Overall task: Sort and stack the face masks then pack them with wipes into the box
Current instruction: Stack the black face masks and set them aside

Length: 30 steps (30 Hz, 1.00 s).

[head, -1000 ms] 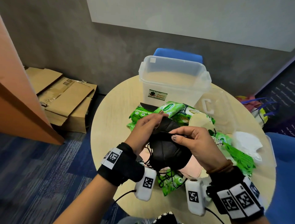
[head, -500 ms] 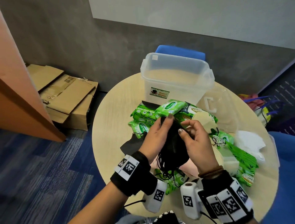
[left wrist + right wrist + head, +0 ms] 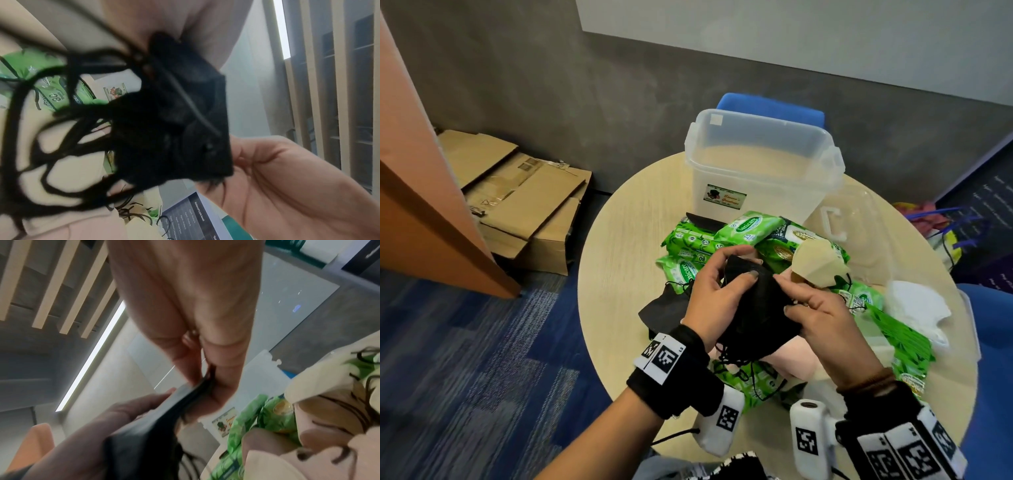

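A stack of black face masks (image 3: 756, 308) is held above the round table, between both hands. My left hand (image 3: 717, 291) grips its left side, thumb on top. My right hand (image 3: 811, 308) pinches its right edge. Black ear loops (image 3: 51, 146) dangle below the black masks (image 3: 174, 113); in the right wrist view the masks (image 3: 144, 434) show edge-on between the fingers (image 3: 226, 378). Another black mask (image 3: 661, 308) lies on the table left of my hands. Green wipe packs (image 3: 722, 233) lie heaped before the empty clear plastic box (image 3: 763, 164). Beige mask (image 3: 815, 263), pink masks (image 3: 791, 359) and white masks (image 3: 917, 308) lie among the packs.
The clear box lid (image 3: 856, 233) lies right of the box. A blue chair (image 3: 770, 106) stands behind the table (image 3: 619, 246), another blue seat (image 3: 993, 342) at the right. Flattened cardboard boxes (image 3: 517, 195) lie on the floor at left beside an orange panel (image 3: 421, 205).
Both hands have shifted slightly right with the black masks and turned them; my left thumb now lies on top and the right hand pinches the right edge.
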### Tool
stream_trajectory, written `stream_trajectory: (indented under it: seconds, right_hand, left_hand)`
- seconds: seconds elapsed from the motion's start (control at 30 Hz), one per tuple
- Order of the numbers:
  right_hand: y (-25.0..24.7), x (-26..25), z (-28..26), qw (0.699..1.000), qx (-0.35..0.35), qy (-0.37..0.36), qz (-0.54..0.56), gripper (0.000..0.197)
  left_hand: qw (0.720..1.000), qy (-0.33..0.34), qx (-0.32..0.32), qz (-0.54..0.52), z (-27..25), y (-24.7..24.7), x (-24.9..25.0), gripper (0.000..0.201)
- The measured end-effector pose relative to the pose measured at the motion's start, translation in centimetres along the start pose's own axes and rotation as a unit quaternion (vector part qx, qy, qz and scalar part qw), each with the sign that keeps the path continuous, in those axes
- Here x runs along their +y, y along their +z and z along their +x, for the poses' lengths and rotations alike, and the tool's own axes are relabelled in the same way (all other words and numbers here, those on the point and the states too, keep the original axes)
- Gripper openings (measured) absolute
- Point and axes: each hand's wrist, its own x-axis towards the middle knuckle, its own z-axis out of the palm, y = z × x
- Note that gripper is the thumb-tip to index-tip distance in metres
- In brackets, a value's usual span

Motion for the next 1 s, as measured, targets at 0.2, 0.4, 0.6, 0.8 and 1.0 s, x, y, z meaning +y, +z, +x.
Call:
stream_trajectory:
  seconds: [0.2, 0.4, 0.6, 0.8, 1.0]
  right_hand:
    - [-0.1, -0.7, -0.5, 0.999, -0.040, -0.008, -0.008, 0.053]
    - [-1.7, -1.2, -1.1, 0.995, 0.002, -0.076, -0.068, 0.064]
    - [-3.4, -1.6, -1.7, 0.988, 0.073, -0.121, -0.068, 0.040]
    - [-2.7, -0.5, -1.0, 0.989, 0.124, -0.079, -0.008, 0.031]
    - [-2.4, 0.2, -0.9, 0.994, 0.107, -0.014, 0.029, 0.028]
  left_hand:
    - [0.998, 0.023, -0.033, 0.051, -0.3, 1.0, -0.5, 0.025]
    - [0.964, -0.043, 0.041, 0.258, 1.6, -4.9, -2.1, 0.009]
    - [0.822, -0.279, 0.100, 0.486, 1.4, -13.5, -4.8, 0.069]
    - [0.889, -0.173, 0.172, 0.388, 0.5, -14.1, -6.7, 0.026]
    - [0.946, 0.004, 0.232, 0.226, 0.3, -12.3, -2.7, 0.025]
